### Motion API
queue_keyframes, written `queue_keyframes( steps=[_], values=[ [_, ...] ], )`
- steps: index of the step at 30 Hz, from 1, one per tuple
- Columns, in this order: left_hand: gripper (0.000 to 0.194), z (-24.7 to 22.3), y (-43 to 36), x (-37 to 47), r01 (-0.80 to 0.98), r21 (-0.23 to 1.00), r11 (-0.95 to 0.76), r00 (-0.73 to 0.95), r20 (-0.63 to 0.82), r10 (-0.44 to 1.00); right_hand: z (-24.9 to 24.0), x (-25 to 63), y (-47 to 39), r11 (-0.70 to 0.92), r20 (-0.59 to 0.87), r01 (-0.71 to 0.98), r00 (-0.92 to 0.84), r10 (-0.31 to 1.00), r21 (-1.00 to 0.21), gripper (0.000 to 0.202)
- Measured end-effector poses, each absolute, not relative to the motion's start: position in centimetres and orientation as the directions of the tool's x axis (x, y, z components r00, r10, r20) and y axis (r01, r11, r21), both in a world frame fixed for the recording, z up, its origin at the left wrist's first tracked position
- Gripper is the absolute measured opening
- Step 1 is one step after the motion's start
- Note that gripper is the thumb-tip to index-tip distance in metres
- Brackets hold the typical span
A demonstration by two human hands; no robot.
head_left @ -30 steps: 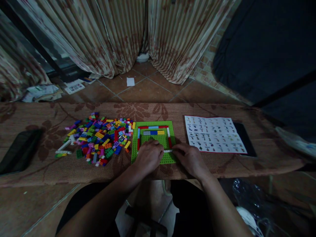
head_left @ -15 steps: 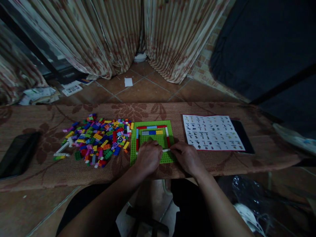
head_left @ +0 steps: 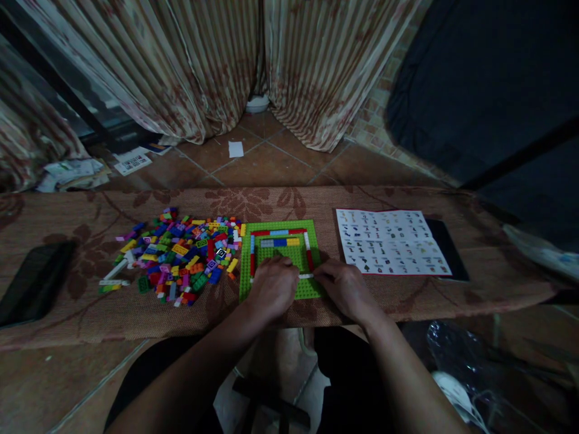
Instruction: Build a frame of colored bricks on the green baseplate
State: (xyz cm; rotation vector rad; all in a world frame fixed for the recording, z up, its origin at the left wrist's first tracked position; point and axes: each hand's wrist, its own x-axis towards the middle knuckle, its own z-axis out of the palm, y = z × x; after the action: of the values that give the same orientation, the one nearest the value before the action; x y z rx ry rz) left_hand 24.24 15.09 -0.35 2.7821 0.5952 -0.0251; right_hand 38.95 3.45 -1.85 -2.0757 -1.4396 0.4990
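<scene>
A green baseplate (head_left: pixel 246 292) lies in front of me with brick rows along its edges, red, light blue and white. Inside them runs a shorter row of grey, blue and yellow bricks (head_left: pixel 280 242). My left hand (head_left: pixel 277 284) is curled over the plate's near half, its fingertips hidden beneath it. At the plate's near right, my right hand (head_left: pixel 342 284) pinches the right end of a white brick (head_left: pixel 306 276). The brick's left end meets my left hand. Whatever the left fingers grip is out of sight.
Left of the plate spreads a heap of mixed loose bricks (head_left: pixel 181 256). A printed instruction sheet (head_left: pixel 391 241) lies to the right, over a dark flat object (head_left: pixel 446 247). A black phone-like object (head_left: pixel 36 283) rests at the far left of the cloth-covered table (head_left: pixel 289 202).
Both hands stay at nearly the same spots around the white brick. The whole view has shifted very slightly; nothing else has visibly moved.
</scene>
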Motion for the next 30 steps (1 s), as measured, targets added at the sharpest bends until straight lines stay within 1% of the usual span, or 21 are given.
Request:
queue_keyframes(
  steps=[6,14,19,24,27,30],
  values=[
    [0.022,-0.51,15.04,24.20,0.401,0.308,-0.863,0.912,-0.045,0.408,-1.96,38.93,3.42,-0.283,0.008,0.719,0.372,0.928,-0.635,0.017],
    [0.019,-0.64,15.15,24.36,0.405,0.328,-0.854,0.910,-0.057,0.410,-1.96,39.02,3.46,-0.284,0.002,0.727,0.366,0.931,-0.625,0.017],
    [0.020,-0.52,15.15,24.43,0.414,0.300,-0.860,0.910,-0.102,0.402,-2.23,39.05,3.50,-0.286,0.000,0.734,0.362,0.932,-0.616,0.016],
    [0.020,-0.34,14.85,24.40,0.425,0.254,-0.869,0.905,-0.098,0.414,-2.46,38.90,3.55,-0.302,0.005,0.747,0.379,0.925,-0.592,0.015],
    [0.017,-0.06,14.56,24.44,0.414,0.221,-0.883,0.910,-0.114,0.398,-2.50,38.80,3.65,-0.318,0.001,0.751,0.391,0.920,-0.578,0.015],
    [0.019,0.19,14.35,24.56,0.406,0.200,-0.892,0.913,-0.122,0.388,-2.39,38.69,3.82,-0.325,-0.001,0.755,0.395,0.919,-0.570,0.016]
  ],
)
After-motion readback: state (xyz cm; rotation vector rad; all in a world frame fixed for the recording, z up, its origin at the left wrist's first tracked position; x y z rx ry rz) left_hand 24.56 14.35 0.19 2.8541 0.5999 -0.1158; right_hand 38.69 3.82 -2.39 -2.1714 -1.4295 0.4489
